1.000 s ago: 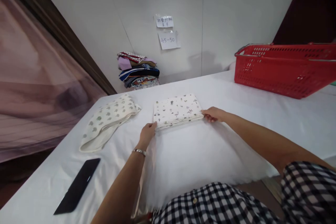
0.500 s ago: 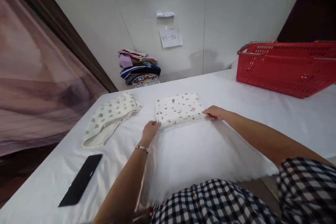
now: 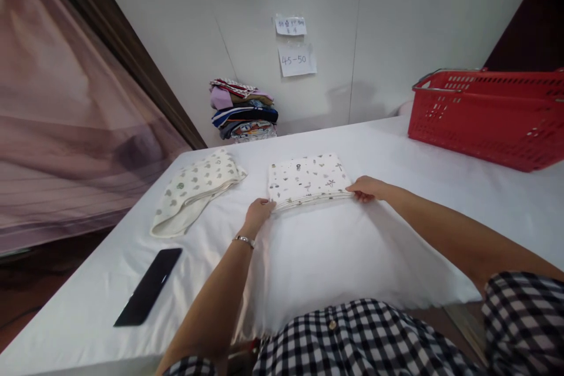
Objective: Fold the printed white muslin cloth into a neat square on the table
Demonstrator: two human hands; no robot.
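A white cloth with small printed figures (image 3: 308,179) lies folded in a layered rectangle on the white-covered table (image 3: 379,155). My left hand (image 3: 259,215) pinches its near left corner. At the near right corner, my right hand (image 3: 366,188) grips the folded edge between thumb and fingers. Left of it rests a second cloth, cream with green-grey prints (image 3: 198,188), loosely folded; neither hand touches it.
A black phone-like slab (image 3: 150,286) lies at the left front. The red basket (image 3: 484,117) stands at the back right. Stacked clothes (image 3: 244,110) sit beyond the far edge, below wall papers (image 3: 297,60). Pink curtain (image 3: 88,106) hangs left.
The view has shifted slightly, so most things appear a little further right. Both hands keep their grip on the folded cloth, which looks the same.
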